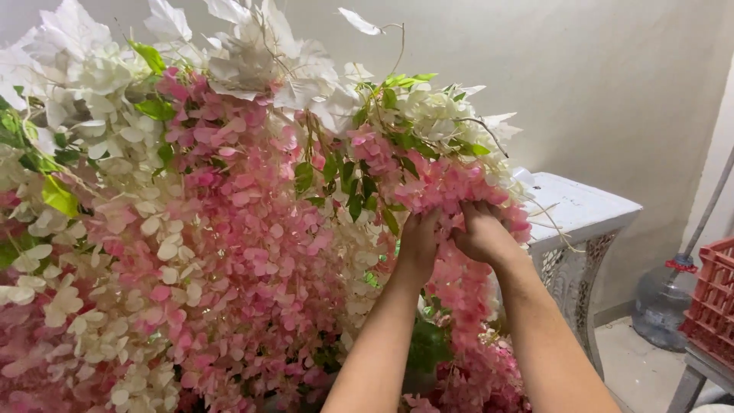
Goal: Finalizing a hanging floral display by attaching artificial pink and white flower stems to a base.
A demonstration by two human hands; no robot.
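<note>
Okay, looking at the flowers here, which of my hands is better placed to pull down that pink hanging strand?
Probably the right hand: it is buried in the pink cluster at the strand's top. The left hand sits just beside it, lower, at the cluster's edge.

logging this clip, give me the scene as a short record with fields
left hand: raised, fingers in the pink flower cluster
right hand: raised beside it, gripping the same cluster
arrangement: hanging pink and white flowers with green leaves
behind: white ornate stand, plain wall
right edge: red crate, water jug on the floor
</note>
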